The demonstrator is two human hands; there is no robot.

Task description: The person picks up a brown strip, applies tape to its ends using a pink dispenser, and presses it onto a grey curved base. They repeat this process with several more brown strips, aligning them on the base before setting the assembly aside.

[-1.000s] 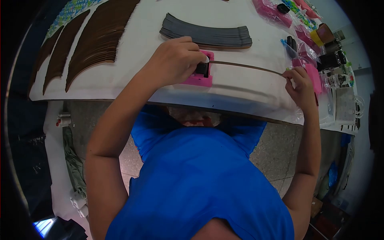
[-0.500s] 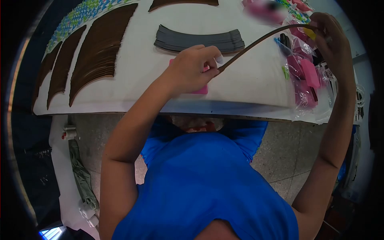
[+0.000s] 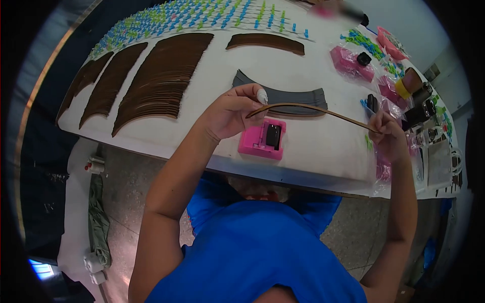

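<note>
A thin, curved brown strip stretches between my two hands above the table. My left hand is closed on its left end, with a pale-nailed finger raised above it. The right end is pinched in my right hand, over the table's right side. Just below my left hand sits a small pink box with a black roller set in it. Behind the held strip lies a curved stack of grey strips, partly covered by my left hand.
Stacks of brown strips fan out at the left, and another brown stack lies farther back. Many blue and green clips line the far edge. Plastic-wrapped pink boxes, black rollers and a pink basket stand at the right.
The view has shifted, showing more of the table. My right hand has come down, and the strip now runs nearly level instead of rising to the right. The pink box is now uncovered.
</note>
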